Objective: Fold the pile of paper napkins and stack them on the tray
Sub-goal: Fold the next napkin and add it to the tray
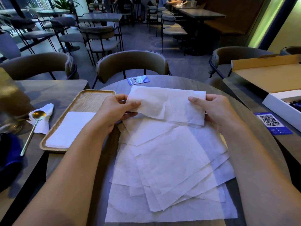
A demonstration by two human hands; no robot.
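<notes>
**Napkin held mid-fold above the pile**

Head view: left hand (pixel 119 110) and right hand (pixel 216 110) each pinch an end of a folded napkin (pixel 167 105) over the loose pile (pixel 171 168) on the desk (pixel 244 115); folded napkins (pixel 68 129) lie on the tray (pixel 91 98)

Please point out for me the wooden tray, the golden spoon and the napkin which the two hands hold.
Oblong wooden tray (pixel 91 99): head view, bare wood near its far end.
Golden metal spoon (pixel 38 114): head view, on its bowl.
White paper napkin held in both hands (pixel 177 105): head view, middle of the folded sheet.
</notes>
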